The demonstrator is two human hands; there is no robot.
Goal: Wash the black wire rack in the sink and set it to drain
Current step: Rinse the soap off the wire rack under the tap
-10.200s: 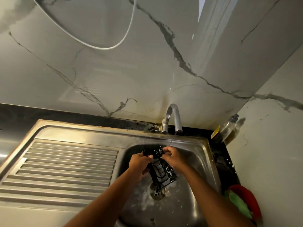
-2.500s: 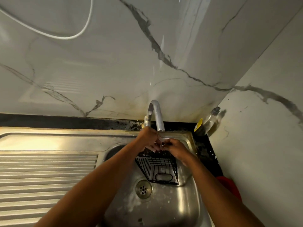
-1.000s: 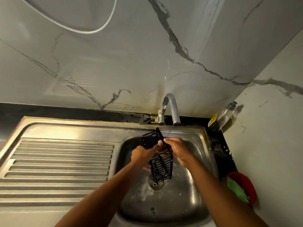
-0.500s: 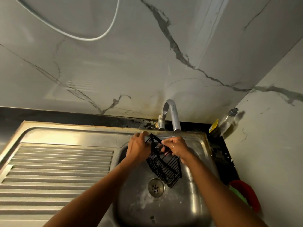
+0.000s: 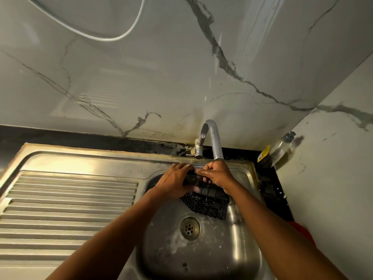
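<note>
The black wire rack (image 5: 210, 203) is a small basket, held over the back of the steel sink basin (image 5: 238, 251) right under the tap spout (image 5: 216, 142). My left hand (image 5: 175, 182) grips its left side and upper rim. My right hand (image 5: 218, 174), wet and glistening, holds the upper right rim just below the spout. The rack's top part is hidden behind both hands; its wire bottom and sides hang toward the drain (image 5: 189, 228).
A ribbed steel draining board (image 5: 68, 205) lies left of the basin. A soap bottle (image 5: 276, 150) leans in the back right corner on the dark counter. A red object (image 5: 302, 231) sits at the right behind my forearm. Marble walls rise behind and right.
Over the last second the rack turned from standing on edge to hanging flatter under the spout, and both hands moved up and closer together on its top rim.
</note>
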